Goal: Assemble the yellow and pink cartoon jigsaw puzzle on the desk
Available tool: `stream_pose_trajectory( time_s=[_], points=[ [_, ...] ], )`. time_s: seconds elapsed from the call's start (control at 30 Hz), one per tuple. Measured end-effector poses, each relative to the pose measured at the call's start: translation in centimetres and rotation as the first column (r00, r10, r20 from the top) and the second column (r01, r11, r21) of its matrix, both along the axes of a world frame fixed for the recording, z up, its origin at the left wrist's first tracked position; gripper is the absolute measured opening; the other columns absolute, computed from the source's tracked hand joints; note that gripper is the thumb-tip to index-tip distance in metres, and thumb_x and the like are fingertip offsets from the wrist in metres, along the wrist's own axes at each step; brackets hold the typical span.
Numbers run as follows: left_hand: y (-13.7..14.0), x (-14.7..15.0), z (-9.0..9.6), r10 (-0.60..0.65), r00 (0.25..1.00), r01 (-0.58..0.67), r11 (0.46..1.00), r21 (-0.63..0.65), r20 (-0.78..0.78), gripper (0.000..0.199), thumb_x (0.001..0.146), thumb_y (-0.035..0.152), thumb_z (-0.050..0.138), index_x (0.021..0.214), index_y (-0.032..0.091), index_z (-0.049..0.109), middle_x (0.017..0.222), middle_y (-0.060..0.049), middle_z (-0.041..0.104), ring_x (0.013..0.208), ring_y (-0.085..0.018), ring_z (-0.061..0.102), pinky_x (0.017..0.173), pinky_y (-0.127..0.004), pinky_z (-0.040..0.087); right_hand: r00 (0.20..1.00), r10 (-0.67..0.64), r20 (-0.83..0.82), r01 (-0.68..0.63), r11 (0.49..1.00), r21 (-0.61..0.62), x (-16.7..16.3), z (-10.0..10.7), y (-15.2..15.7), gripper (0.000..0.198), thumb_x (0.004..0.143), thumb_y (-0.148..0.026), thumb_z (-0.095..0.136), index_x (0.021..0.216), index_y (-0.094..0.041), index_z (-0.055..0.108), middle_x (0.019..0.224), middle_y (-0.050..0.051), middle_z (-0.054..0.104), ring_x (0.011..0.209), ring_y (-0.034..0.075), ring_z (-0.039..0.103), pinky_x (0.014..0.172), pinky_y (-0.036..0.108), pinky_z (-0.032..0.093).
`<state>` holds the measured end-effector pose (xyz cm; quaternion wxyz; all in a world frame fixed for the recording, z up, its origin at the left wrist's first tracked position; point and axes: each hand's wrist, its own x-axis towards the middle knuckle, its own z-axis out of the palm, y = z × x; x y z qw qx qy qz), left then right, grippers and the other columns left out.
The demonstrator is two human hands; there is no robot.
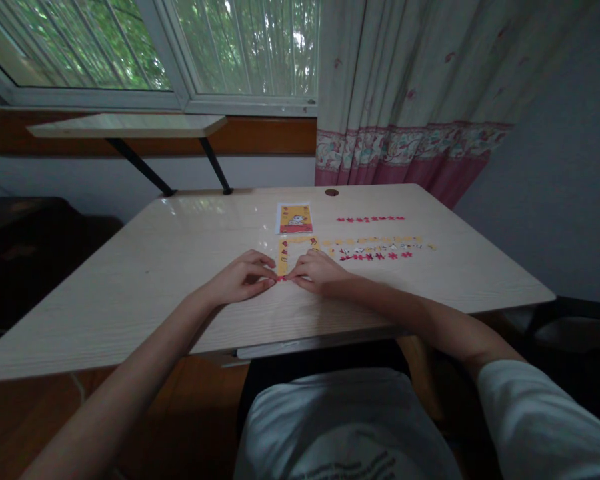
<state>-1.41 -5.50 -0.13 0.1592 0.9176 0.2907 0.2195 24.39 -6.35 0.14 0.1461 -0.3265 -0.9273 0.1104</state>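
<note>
A partly assembled jigsaw puzzle (283,252) lies on the table, with a yellow border along its left and top sides and red pieces at its lower left corner. My left hand (245,277) rests at that corner, thumb and fingertips closed at the left end of the red puzzle pieces (281,278). From the other side, my right hand (317,272) pinches at the same red pieces and covers part of the puzzle's right side. Just beyond the puzzle is a reference picture card (295,219) showing a white cartoon animal on yellow and red.
Loose pieces lie to the right: a far row of red pieces (371,219), yellow pieces (405,239), patterned white pieces (380,249) and a near red row (397,256). A raised shelf (130,125) stands at the table's back left. The table (180,247) has a round cable hole (332,193).
</note>
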Motion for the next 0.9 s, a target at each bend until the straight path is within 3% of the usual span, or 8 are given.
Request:
stream_pose_trajectory(
  time_s=[0.27,0.47,0.53,0.63,0.73,0.8,0.9],
  points=[
    [0.1,-0.2,0.3,0.051,0.997,-0.053,0.998,0.036,0.056,0.022,0.09,0.04,0.064,0.092,0.021,0.075,0.099,-0.008,0.072,0.095,-0.023,0.065,0.087,-0.036,0.052,0.996,-0.064,-0.069,0.064,0.998,-0.005,1.0,1.5,0.7,0.023,0.096,-0.026,0.059,0.106,-0.021,0.079,0.097,0.008,0.075,0.095,0.02,0.061,0.089,0.035,0.042],
    [0.6,-0.8,0.0,0.08,0.996,-0.082,0.994,0.075,0.026,0.02,0.091,0.036,0.06,0.088,0.021,0.072,0.093,-0.007,0.072,0.092,-0.022,0.064,0.085,-0.036,0.051,0.962,-0.245,-0.12,0.24,0.969,-0.059,6.9,3.4,5.9,0.016,0.088,-0.017,0.064,0.092,-0.02,0.079,0.087,0.005,0.077,0.076,0.016,0.065,0.073,0.028,0.045],
    [0.7,-0.8,-0.1,0.079,0.997,-0.079,0.993,0.09,0.007,0.02,0.092,0.035,0.058,0.088,0.02,0.071,0.092,-0.006,0.071,0.09,-0.022,0.063,0.085,-0.036,0.051,0.92,-0.383,-0.09,0.379,0.924,-0.057,9.9,3.8,8.2,0.016,0.084,-0.012,0.065,0.09,-0.019,0.079,0.089,0.006,0.077,0.076,0.017,0.065,0.072,0.027,0.046],
    [0.9,-0.7,-0.1,0.078,0.997,-0.076,0.99,0.121,-0.009,0.021,0.093,0.034,0.056,0.087,0.02,0.07,0.09,-0.006,0.071,0.089,-0.022,0.063,0.084,-0.038,0.051,0.809,-0.588,0.015,0.588,0.807,-0.052,13.9,3.8,10.7,0.015,0.083,-0.012,0.066,0.088,-0.015,0.079,0.091,0.01,0.078,0.082,0.019,0.067,0.075,0.027,0.046],
    [0.9,-0.8,-0.2,0.075,0.997,-0.073,0.987,0.141,-0.007,0.021,0.094,0.033,0.055,0.088,0.02,0.07,0.09,-0.007,0.071,0.089,-0.023,0.063,0.084,-0.038,0.051,0.707,-0.706,0.045,0.707,0.707,-0.024,16.5,3.0,11.7,0.017,0.083,-0.012,0.064,0.092,-0.012,0.079,0.093,0.013,0.077,0.086,0.022,0.068,0.076,0.028,0.046],
    [1.0,-0.8,-0.2,0.076,0.997,-0.075,0.986,0.146,-0.007,0.02,0.094,0.032,0.055,0.088,0.02,0.07,0.091,-0.007,0.071,0.089,-0.023,0.063,0.084,-0.038,0.051,0.67,-0.742,0.021,0.743,0.67,-0.005,17.2,2.3,11.8,0.019,0.085,-0.016,0.063,0.094,-0.012,0.079,0.093,0.014,0.077,0.086,0.022,0.069,0.076,0.028,0.047],
    [1.0,-0.9,-0.3,0.085,0.996,-0.083,0.986,0.148,-0.006,0.02,0.094,0.032,0.056,0.088,0.02,0.07,0.09,-0.007,0.07,0.089,-0.023,0.063,0.083,-0.037,0.051,0.657,-0.753,0.027,0.754,0.657,0.002,17.3,1.2,11.9,0.023,0.087,-0.023,0.063,0.101,-0.013,0.08,0.096,0.014,0.078,0.088,0.023,0.07,0.078,0.03,0.048]
  ],
)
